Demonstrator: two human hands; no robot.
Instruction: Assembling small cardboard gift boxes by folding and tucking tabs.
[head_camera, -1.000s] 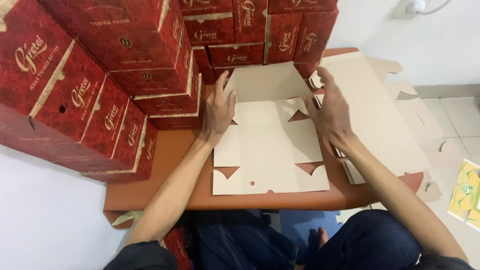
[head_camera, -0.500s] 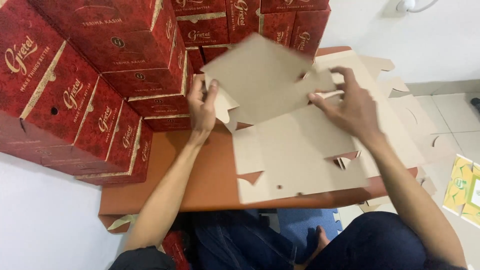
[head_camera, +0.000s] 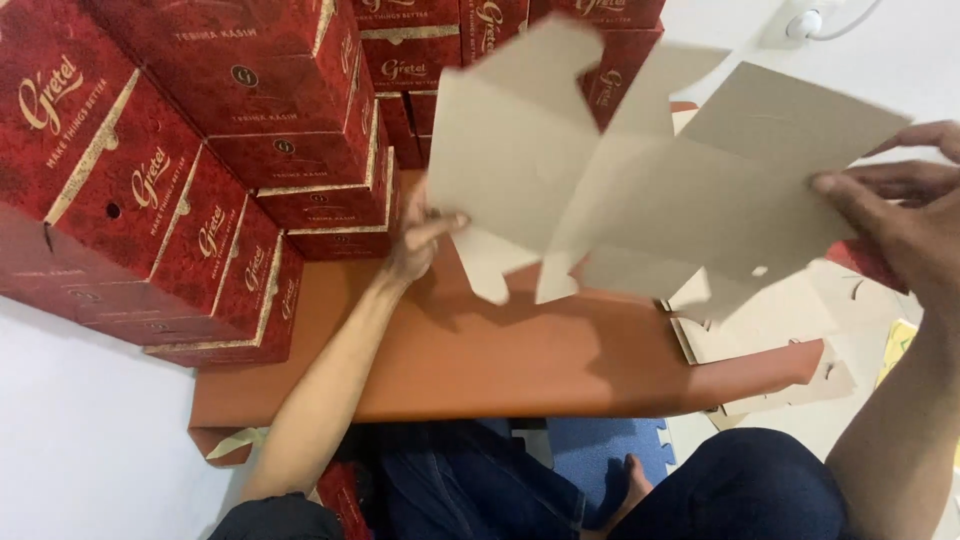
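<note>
Right now I see both hands gripping a flat, unfolded cardboard box blank (head_camera: 640, 190), its plain grey-beige side toward the camera, lifted clear of the desk (head_camera: 520, 360) and tilted so its flaps fan upward in front of the red boxes. My left hand (head_camera: 420, 240) pinches the blank's lower left edge, thumb lying over the card and the fingers hidden behind it. My right hand (head_camera: 900, 220) is clamped on the right edge, thumb pressed on the near face, the other fingers curled along the rim and partly behind it. The blank hangs between the two hands, above the desk's orange-brown top, and throws a shadow on it.

A stack of assembled red cartons with gold lettering (head_camera: 190, 150) stands on the left and along the back of the desk, just beside my left hand. More flat blanks (head_camera: 770, 320) lie on the desk's right end under the lifted one, some overhanging the edge. Below the desk I see dark trousers (head_camera: 740, 490), a blue foam floor mat (head_camera: 600, 450) and a bare foot (head_camera: 630, 480).
</note>
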